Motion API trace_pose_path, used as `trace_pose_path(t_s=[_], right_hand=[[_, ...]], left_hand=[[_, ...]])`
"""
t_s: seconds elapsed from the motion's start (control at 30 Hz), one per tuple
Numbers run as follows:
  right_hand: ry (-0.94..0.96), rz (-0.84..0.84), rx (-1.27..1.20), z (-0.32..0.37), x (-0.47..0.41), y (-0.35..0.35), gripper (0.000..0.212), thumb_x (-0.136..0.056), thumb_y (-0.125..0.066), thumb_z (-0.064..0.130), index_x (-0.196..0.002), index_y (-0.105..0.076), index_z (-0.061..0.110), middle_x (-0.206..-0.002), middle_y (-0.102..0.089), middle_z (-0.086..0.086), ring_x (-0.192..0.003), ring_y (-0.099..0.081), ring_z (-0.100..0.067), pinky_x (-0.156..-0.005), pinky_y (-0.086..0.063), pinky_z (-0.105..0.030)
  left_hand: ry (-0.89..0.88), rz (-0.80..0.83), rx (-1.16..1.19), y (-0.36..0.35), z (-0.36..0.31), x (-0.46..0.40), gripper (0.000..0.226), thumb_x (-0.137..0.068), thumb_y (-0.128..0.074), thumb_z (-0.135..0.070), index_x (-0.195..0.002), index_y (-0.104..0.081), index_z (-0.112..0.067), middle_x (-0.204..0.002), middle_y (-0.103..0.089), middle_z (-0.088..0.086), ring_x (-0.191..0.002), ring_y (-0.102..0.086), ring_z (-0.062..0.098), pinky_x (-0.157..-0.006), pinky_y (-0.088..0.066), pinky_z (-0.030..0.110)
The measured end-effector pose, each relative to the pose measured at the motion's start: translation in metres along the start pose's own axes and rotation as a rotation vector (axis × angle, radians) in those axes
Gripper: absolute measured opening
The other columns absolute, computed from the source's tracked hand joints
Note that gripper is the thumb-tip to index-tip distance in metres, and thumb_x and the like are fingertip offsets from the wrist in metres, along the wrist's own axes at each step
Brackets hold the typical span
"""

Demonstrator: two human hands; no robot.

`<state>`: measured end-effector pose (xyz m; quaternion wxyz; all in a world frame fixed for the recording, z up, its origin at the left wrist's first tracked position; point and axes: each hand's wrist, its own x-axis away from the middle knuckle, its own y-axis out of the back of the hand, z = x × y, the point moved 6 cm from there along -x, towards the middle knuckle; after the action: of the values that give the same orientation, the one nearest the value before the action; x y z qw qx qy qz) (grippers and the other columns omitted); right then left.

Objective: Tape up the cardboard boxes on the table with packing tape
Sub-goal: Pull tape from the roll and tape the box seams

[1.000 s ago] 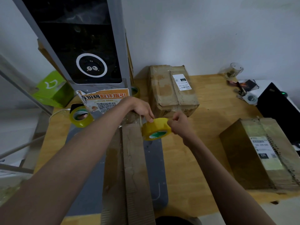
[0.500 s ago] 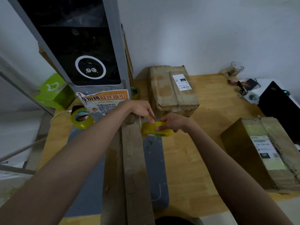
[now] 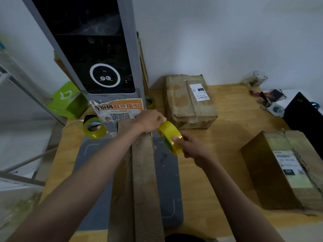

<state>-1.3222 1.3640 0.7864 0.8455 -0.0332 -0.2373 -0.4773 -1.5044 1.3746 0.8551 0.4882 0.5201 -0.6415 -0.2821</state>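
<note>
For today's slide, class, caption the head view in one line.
Right hand holds a yellow tape roll while the left hand pinches at its edge above a cardboard box.

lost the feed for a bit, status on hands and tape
Right hand grips the yellow tape roll. Left hand pinches at the roll's far edge, above the cardboard box. Nothing in the way.

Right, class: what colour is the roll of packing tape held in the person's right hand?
Yellow: the roll of packing tape, seen in the head view.

Two bare forearms, no sleeves visible, left hand (image 3: 150, 120), right hand (image 3: 192, 147), no rings or watch showing
</note>
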Motion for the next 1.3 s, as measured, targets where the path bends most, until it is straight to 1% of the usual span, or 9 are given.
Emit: trace_pose_path(t_s=[0.07, 0.13, 0.23, 0.6, 0.9, 0.97, 1.1, 1.2, 1.3], right_hand=[[0.038, -0.042, -0.037, 0.004, 0.008, -0.001, 0.039, -0.096, -0.066, 0.039, -0.115, -0.056, 0.006, -0.082, -0.046, -0.003, -0.059, -0.040, -0.010, -0.046, -0.032, -0.024], [0.071, -0.073, -0.057, 0.006, 0.014, -0.002, 0.038, -0.097, -0.065, 0.038, -0.113, -0.054, 0.005, -0.082, -0.047, -0.003, -0.059, -0.041, -0.010, -0.046, -0.033, -0.025], [0.107, -0.125, -0.071, 0.010, 0.022, -0.002, 0.037, -0.098, -0.064, 0.036, -0.110, -0.053, 0.003, -0.082, -0.048, -0.003, -0.060, -0.041, -0.010, -0.046, -0.034, -0.025], [0.161, -0.174, -0.110, 0.008, 0.042, -0.005, 0.033, -0.098, -0.065, 0.032, -0.108, -0.053, 0.002, -0.080, -0.050, -0.001, -0.060, -0.042, -0.009, -0.045, -0.035, -0.023], [0.138, -0.050, -0.161, -0.018, 0.066, 0.014, 0.031, -0.099, -0.063, 0.036, -0.108, -0.057, 0.007, -0.074, -0.045, 0.003, -0.052, -0.035, -0.005, -0.043, -0.028, -0.022], [0.117, 0.030, -0.235, -0.026, 0.072, 0.018, 0.030, -0.099, -0.063, 0.036, -0.105, -0.055, 0.008, -0.073, -0.040, 0.001, -0.053, -0.030, -0.006, -0.045, -0.021, -0.023], [0.030, 0.181, -0.378, -0.053, 0.076, 0.026, 0.032, -0.103, -0.053, 0.042, -0.110, -0.055, 0.012, -0.068, -0.035, -0.005, -0.051, -0.023, -0.007, -0.045, -0.016, -0.023], [-0.141, -0.135, -0.536, -0.106, 0.053, 0.046, 0.038, -0.106, -0.047, 0.041, -0.113, -0.061, 0.007, -0.102, -0.061, -0.011, -0.051, -0.031, -0.008, -0.043, -0.030, -0.020], [-0.398, -0.307, -0.419, -0.165, 0.038, 0.050, 0.021, -0.103, -0.046, 0.021, -0.110, -0.055, 0.003, -0.109, -0.051, -0.015, -0.064, -0.040, -0.018, -0.053, -0.038, -0.029]], left_hand=[[0.001, -0.071, -0.030, 0.000, -0.011, 0.009, 0.057, -0.102, -0.034, -0.061, -0.095, -0.074, -0.022, -0.099, -0.061, 0.002, -0.109, -0.057, 0.025, -0.118, -0.025, 0.047], [-0.031, -0.151, -0.054, -0.001, -0.022, 0.019, 0.059, -0.096, -0.044, -0.067, -0.120, -0.072, -0.021, -0.111, -0.060, 0.002, -0.116, -0.053, 0.024, -0.114, -0.030, 0.044], [-0.034, -0.275, 0.032, 0.003, -0.035, 0.034, 0.056, -0.092, -0.062, -0.058, -0.134, -0.063, -0.021, -0.120, -0.055, -0.001, -0.114, -0.053, 0.020, -0.095, -0.044, 0.035], [-0.041, -0.452, 0.283, 0.007, -0.052, 0.056, 0.015, -0.084, -0.082, -0.021, -0.097, -0.076, -0.018, -0.090, -0.061, -0.007, -0.086, -0.062, 0.010, -0.080, -0.054, 0.029], [-0.225, 0.034, 0.061, -0.033, -0.064, 0.064, 0.088, -0.082, -0.081, -0.041, -0.156, -0.034, -0.034, -0.163, -0.026, -0.008, -0.149, -0.023, 0.015, -0.118, -0.024, 0.037], [-0.259, 0.148, -0.019, -0.043, -0.066, 0.064, 0.099, -0.071, -0.090, -0.033, -0.152, -0.034, -0.040, -0.163, -0.025, -0.010, -0.147, -0.023, 0.014, -0.118, -0.023, 0.040], [-0.319, -0.017, -0.227, -0.049, -0.079, 0.062, 0.047, -0.067, -0.088, -0.030, -0.103, -0.058, -0.037, -0.110, -0.061, -0.012, -0.105, -0.055, 0.018, -0.082, -0.051, 0.044], [-0.303, -0.063, -0.361, -0.056, -0.086, 0.067, 0.043, -0.072, -0.085, -0.038, -0.105, -0.058, -0.031, -0.109, -0.061, -0.010, -0.102, -0.050, 0.017, -0.070, -0.043, 0.036], [-0.261, -0.062, -0.396, -0.064, -0.087, 0.072, 0.042, -0.076, -0.083, -0.034, -0.109, -0.058, -0.030, -0.114, -0.059, -0.010, -0.105, -0.049, 0.019, -0.072, -0.046, 0.038]])
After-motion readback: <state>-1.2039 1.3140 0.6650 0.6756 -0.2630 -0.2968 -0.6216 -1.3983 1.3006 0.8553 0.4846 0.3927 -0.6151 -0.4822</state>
